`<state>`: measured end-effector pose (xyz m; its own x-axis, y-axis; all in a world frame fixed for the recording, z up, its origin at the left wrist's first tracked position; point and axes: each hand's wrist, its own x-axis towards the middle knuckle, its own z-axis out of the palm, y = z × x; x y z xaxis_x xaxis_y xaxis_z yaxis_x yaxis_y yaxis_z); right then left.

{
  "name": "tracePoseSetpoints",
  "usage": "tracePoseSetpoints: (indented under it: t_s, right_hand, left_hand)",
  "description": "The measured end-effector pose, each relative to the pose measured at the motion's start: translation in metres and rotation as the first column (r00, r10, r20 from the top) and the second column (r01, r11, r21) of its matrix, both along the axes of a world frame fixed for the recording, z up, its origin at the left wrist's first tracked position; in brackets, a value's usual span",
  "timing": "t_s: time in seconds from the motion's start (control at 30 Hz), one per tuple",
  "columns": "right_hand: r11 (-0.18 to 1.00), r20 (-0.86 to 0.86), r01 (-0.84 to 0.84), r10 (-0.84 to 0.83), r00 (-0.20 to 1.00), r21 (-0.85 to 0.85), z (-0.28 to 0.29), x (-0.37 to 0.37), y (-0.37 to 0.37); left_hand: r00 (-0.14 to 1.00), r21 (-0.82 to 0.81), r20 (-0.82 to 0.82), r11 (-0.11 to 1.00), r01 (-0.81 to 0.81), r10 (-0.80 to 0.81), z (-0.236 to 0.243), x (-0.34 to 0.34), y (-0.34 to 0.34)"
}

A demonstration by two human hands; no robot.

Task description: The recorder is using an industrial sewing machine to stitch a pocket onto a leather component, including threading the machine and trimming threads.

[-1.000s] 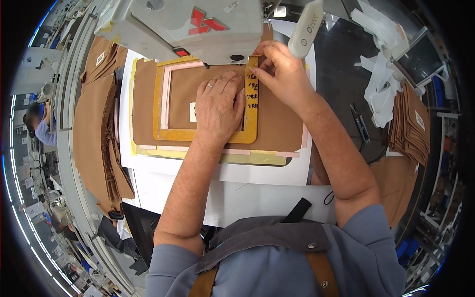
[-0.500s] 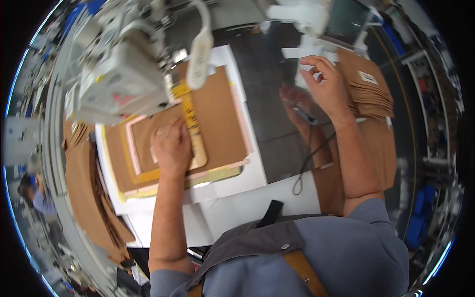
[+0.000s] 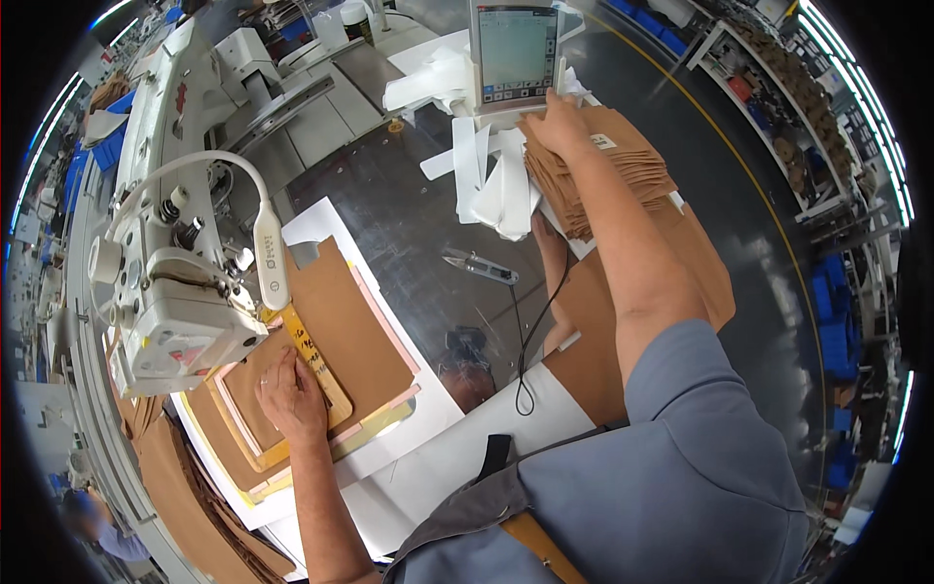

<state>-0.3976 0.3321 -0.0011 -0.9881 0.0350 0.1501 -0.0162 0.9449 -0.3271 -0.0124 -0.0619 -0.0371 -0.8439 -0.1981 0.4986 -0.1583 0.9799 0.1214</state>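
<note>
My left hand (image 3: 295, 399) lies flat, fingers stretched, on brown fabric (image 3: 355, 326) set in a sewing template with yellow and pink edging (image 3: 255, 450). A yellow bar with handwriting (image 3: 326, 375) crosses the template beside that hand. Just beyond stands the white head of a sewing machine (image 3: 185, 326), with a white lamp (image 3: 270, 255) on a bent neck. My right hand (image 3: 561, 124) reaches to the lower right corner of a touch screen (image 3: 516, 58), one finger extended and nothing visible in it. Whether the fingertip touches the screen, I cannot tell.
Below my right arm sits a stack of brown fabric pieces (image 3: 608, 175). White strips (image 3: 486, 175) lie beside it. Thread snips (image 3: 482, 267) on a dark cord rest on the shiny dark tabletop (image 3: 409, 234). More brown pieces (image 3: 185, 487) hang at the left edge.
My right hand has gone from above the table, fingers curled, to the screen's lower corner. The view has swung toward the screen. My left hand stays on the brown fabric.
</note>
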Motion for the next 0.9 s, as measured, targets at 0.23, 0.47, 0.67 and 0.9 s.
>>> tracePoseSetpoints:
  t_s: [0.23,0.47,0.67,0.9]
  right_hand:
    - [0.998,0.066,0.034,-0.038,0.997,0.056,-0.003,-0.001,-0.006]
    - [0.998,-0.01,0.002,-0.001,1.0,0.055,-0.007,0.01,-0.01]
    - [0.996,0.024,-0.005,0.003,1.0,0.084,-0.007,0.008,-0.011]
    - [0.996,-0.105,-0.041,0.05,0.993,0.077,-0.021,0.006,-0.017]
  left_hand:
    - [1.0,0.027,0.018,0.999,-0.024,0.023,0.003,-0.003,0.002]
    - [0.999,0.038,0.016,0.999,-0.028,0.028,0.007,-0.005,0.005]
    - [1.0,0.034,0.009,0.999,-0.022,0.022,0.005,-0.005,0.005]
    - [0.999,0.034,-0.012,0.999,-0.037,0.038,0.006,0.002,0.004]
